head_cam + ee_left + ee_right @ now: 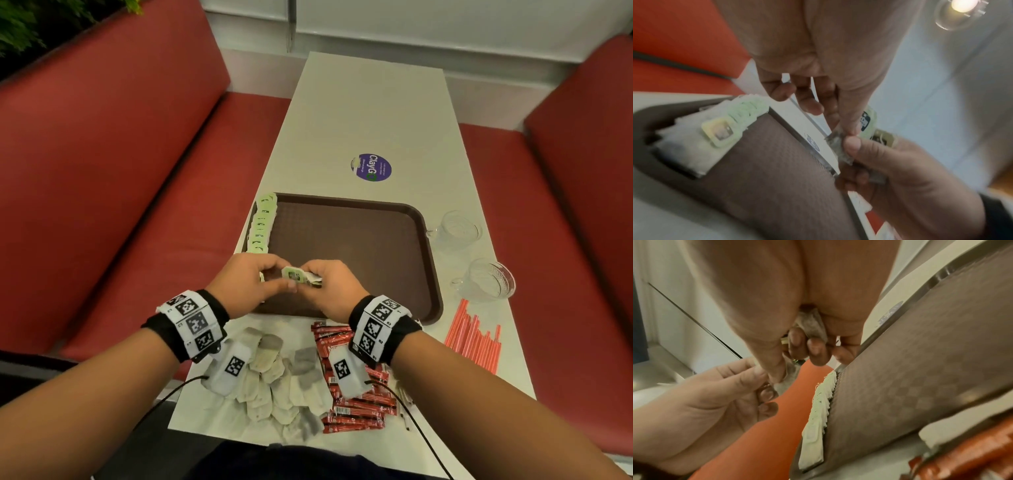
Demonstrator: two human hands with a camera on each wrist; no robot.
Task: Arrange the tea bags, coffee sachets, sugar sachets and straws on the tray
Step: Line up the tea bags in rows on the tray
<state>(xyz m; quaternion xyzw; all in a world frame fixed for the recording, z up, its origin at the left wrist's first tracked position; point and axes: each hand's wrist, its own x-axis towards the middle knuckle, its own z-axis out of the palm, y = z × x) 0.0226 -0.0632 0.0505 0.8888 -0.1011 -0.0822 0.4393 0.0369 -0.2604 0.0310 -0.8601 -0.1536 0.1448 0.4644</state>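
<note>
Tea bags, small white paper ones with green tags [297,276] | held over the brown plastic tray's [359,240] near edge | light, soft, easy to tear; hold by the edges | left hand [251,282] and right hand [334,287] close together, both pinching them | more lie on the white counter [370,113].

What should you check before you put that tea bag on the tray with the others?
1. Tea bag held by both the left hand and right hand: ok.
2. Its green tag faces up: ok.
3. Row of tea bags along the tray's left edge looks neat: ok.
4. Bare room on the tray near the row: ok.
5. String untangled: cannot tell.
6. More loose tea bags, coffee sachets and straws waiting on the table: ok.
</note>
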